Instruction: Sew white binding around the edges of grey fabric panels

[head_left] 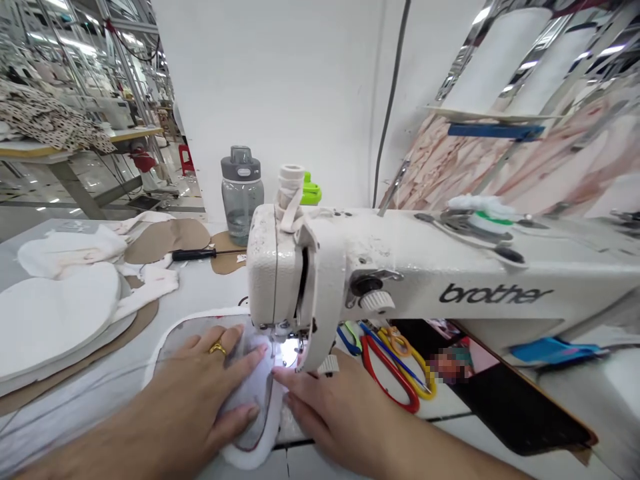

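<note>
A white padded fabric piece point(167, 333) with a grey inner panel lies under the needle area of the white Brother sewing machine point(400, 260). My left hand point(205, 380) rests flat on the panel, its fingers spread, a gold ring on one of them. On the piece's right edge, close to the lit needle area, my right hand point(325, 400) presses with its fingertips. Its index finger is stretched out and the hand grips nothing. The machine head hides part of the fabric behind the needle.
White heart-shaped pieces point(60, 313) and brown card templates point(170, 240) lie at left near a black-handled screwdriver point(195, 255). A grey water bottle point(242, 200) stands behind the machine. Red-handled scissors point(385, 373) and a dark phone point(525, 407) sit at right.
</note>
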A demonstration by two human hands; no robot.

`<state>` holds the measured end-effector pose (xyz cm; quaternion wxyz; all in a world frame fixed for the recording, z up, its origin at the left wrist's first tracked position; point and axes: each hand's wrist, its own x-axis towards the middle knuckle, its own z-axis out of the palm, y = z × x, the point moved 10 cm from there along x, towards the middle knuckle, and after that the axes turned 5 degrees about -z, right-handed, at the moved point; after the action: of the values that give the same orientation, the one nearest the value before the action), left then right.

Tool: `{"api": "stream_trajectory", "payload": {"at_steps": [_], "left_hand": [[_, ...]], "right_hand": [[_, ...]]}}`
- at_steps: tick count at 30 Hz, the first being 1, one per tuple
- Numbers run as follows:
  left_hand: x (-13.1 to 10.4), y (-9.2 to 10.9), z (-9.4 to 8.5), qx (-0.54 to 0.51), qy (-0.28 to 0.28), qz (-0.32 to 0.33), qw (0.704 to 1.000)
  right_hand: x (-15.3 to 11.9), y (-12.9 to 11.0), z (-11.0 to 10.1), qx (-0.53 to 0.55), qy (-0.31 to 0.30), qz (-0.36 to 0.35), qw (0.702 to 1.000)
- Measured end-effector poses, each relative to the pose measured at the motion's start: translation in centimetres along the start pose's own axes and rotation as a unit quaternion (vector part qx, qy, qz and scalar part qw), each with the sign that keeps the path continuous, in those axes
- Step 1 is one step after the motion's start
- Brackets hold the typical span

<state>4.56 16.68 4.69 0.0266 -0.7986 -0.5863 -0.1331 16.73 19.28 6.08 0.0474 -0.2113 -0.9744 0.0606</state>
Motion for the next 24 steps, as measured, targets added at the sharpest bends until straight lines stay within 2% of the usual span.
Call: {"api": "stream_trajectory", "payload": {"at_steps": [3,6,11,15,20,24], "left_hand": [[-0.1,0.4,0.8,0.045,-0.001,-0.002,0.999],[0.3,0.7,0.4,0.018,0.016,0.000,1.000],[0.8,1.6,-1.1,-0.040,0.056,0.087,0.994],[0.8,1.4,-1.2,-0.022,0.024,0.117,0.993],[0.9,0.4,-1.0,-0.059,0.016,0.070,0.996],[1.4,0.8,-1.4,-0.120,0.018,0.097,0.988]], "right_hand": [[0.1,-0.3,0.3,0.000,-0.019,-0.001,1.000],[0.2,-0.1,0.1,0.008,-0.014,0.014,1.000],[0.2,0.1,-0.1,0.011,-0.019,0.016,1.000],[0.1,-0.4,0.3,0.023,-0.046,-0.014,0.999],[0.0,-0.4,0.9,0.019,-0.063,-0.002,0.998],[0.0,-0.1,0.8,0.021,-0.053,0.015,0.998]]}}
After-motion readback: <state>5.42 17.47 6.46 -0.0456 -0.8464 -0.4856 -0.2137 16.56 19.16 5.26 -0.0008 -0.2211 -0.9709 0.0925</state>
